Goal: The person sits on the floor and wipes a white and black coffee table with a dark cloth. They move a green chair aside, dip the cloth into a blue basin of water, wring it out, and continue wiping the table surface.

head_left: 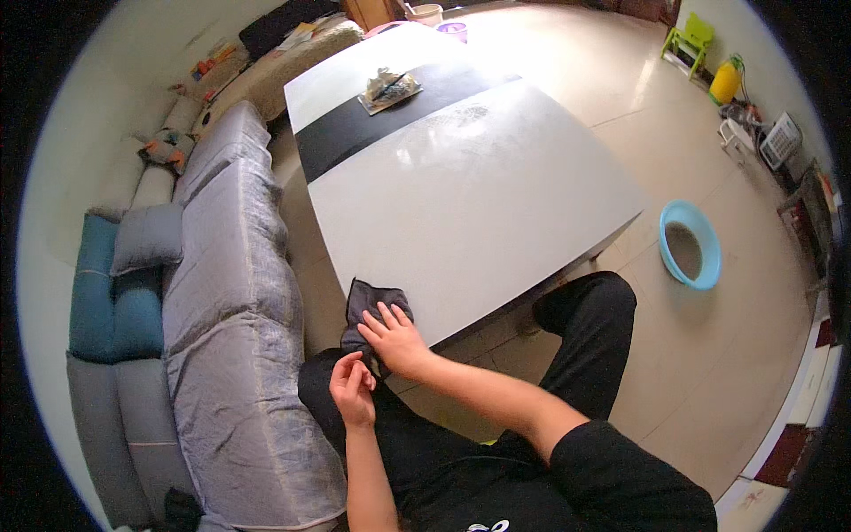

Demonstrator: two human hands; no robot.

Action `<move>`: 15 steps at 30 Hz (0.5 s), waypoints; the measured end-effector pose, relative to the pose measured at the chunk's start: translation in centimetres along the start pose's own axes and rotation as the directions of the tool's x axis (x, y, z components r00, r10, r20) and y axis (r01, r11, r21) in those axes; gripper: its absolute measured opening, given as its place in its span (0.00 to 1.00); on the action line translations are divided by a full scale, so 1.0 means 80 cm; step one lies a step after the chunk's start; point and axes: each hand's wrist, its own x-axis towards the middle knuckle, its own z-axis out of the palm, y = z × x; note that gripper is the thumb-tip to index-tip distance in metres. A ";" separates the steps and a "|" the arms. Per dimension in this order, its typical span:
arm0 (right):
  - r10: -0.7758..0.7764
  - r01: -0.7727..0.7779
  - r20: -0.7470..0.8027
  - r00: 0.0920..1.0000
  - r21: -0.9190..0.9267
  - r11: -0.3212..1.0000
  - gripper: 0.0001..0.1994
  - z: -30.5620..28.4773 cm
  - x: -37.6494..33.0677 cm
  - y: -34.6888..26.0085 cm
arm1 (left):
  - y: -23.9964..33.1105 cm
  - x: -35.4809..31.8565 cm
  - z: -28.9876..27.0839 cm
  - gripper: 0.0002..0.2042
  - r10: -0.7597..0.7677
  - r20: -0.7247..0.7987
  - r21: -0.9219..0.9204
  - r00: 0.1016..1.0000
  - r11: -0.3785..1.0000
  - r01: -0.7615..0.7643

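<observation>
A dark grey cloth (362,301) lies over the near left corner of the white table (479,204), and part of it hangs off the edge. My right hand (399,341) rests flat on the cloth with its fingers stretched out and spread. Just left of it, beside the hanging part of the cloth, is my left hand (355,390). Its fingers are loosely curled in, and nothing shows in them. The tabletop carries a black band (346,142) across its far half, and a patch of pale smudges shows near that band.
A tray with a brown, crumpled-looking item (390,90) stands on the black band. Along the left runs a grey covered sofa (230,257) with cushions. A light blue basin (690,244) holding murky water sits on the floor at right. Farther back are a green chair (690,40) and a yellow sprayer (726,82).
</observation>
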 end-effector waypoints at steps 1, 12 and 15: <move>-0.043 0.044 -0.016 0.999 0.040 0.998 0.23 -0.004 -0.009 0.013 | 0.002 0.002 0.000 0.09 0.005 0.003 -0.021 1.000 1.000 -0.005; 0.683 -0.763 -0.355 0.638 -0.414 0.497 0.19 -0.222 -0.173 0.412 | -0.026 -0.005 0.028 0.09 -0.070 -0.001 -0.057 0.998 0.996 0.070; 0.812 -0.901 -0.420 0.405 -0.334 0.277 0.22 -0.244 -0.214 0.513 | -0.033 -0.003 0.042 0.08 -0.089 0.034 -0.044 0.995 0.995 0.091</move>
